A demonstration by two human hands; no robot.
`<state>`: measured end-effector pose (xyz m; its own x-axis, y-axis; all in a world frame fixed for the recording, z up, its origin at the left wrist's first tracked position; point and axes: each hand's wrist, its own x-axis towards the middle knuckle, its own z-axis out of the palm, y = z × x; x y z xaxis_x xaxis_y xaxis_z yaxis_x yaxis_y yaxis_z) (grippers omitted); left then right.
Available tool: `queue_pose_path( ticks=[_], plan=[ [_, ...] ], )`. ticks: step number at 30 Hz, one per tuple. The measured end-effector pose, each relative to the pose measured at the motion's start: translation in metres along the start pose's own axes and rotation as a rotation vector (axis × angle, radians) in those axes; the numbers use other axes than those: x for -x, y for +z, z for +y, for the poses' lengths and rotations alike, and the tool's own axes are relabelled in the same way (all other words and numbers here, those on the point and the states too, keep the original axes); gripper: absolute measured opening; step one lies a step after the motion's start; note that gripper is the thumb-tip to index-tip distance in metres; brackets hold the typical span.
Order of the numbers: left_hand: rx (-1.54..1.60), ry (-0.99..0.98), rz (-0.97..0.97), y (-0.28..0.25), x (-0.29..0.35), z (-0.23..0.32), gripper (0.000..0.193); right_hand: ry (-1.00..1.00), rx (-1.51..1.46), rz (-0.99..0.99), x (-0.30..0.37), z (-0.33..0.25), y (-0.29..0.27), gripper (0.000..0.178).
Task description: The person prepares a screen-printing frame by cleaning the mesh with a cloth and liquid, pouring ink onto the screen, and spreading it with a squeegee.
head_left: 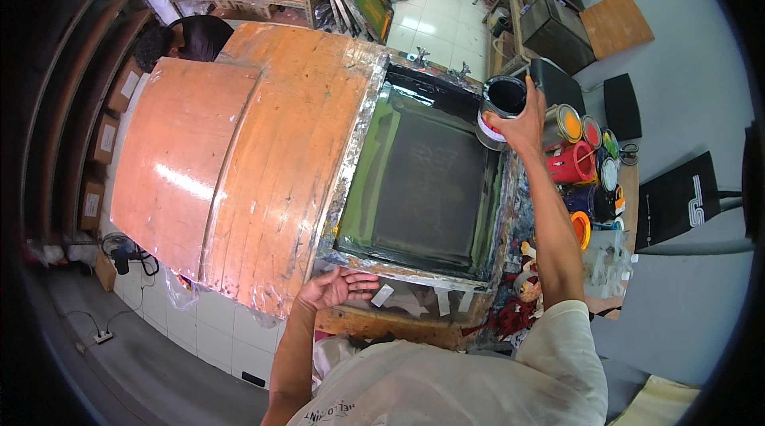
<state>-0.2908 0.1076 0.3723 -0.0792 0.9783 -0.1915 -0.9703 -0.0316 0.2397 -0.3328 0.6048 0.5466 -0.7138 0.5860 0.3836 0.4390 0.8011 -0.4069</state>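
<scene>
A screen-printing frame (344,175) lies on the wooden table in front of me. Its mesh (430,179) is green at the borders, with a dark grey middle, and glossy black ink lies along the far end. My right hand (526,125) grips an ink can (488,129) by its side, over the far right corner of the frame. Dark ink shows inside the can's mouth. Beside the frame's near left corner, my left hand (339,288) is palm up with fingers stretched out, holding nothing. Whether its fingertips touch the frame's edge, I cannot tell.
Several ink cans (567,123) and a red tub (570,163) crowd the right side. Hinge clamps (420,57) stand behind the frame. A glossy board (179,155) covers the table's left part. Another person (191,37) is bent low at the far left, near shelves (60,107).
</scene>
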Motion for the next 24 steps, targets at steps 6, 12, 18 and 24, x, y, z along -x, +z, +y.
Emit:
queue_pose_path(
  ticks=[6, 12, 18, 24],
  plan=[
    [-0.014, -0.019, 0.028, 0.004, -0.001, 0.002, 0.076, -0.084, 0.086, 0.013, 0.0, 0.012, 0.0, 0.117],
    [0.033, 0.022, -0.052, -0.001, 0.0, -0.001, 0.067, -0.278, 0.213, -0.013, -0.007, 0.009, 0.02, 0.116],
    [-0.004, 0.011, -0.031, -0.001, 0.0, -0.001, 0.071, -0.417, 0.324, -0.091, -0.014, -0.002, 0.039, 0.118],
    [-0.038, -0.014, 0.001, -0.001, 0.0, 0.001, 0.079, -0.445, 0.388, -0.129, -0.017, -0.012, 0.048, 0.119]
  ],
)
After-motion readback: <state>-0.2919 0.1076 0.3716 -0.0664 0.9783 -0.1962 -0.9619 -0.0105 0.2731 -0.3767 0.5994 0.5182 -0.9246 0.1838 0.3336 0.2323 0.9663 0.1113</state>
